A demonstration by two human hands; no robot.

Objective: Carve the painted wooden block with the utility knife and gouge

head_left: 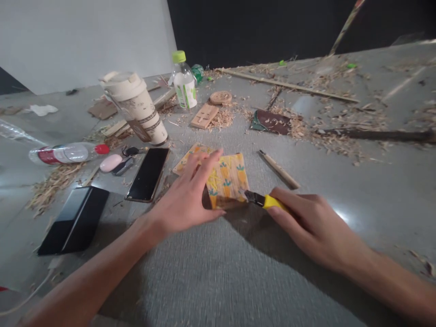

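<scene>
Knife (267, 201) is pinched in right hand (311, 222), long axis aimed leftward off the fingertips, tip at the block's (226, 179) near right corner. Block is held left of those fingers, between left hand's (184, 195) thumb and spread fingers; left hand nearer. Blade contact can't be confirmed, blurry. Tool (278, 169) laid beyond right fingers.

No text or numbers can be read.

Orange carrots (241, 175) with blue-green tops pattern a tan wooden block (233, 173), while a cutter (268, 201) shows its yellow handle, a cream tumbler (139, 106) its dark bands and a bottle (185, 84) its lime-green cap.
</scene>
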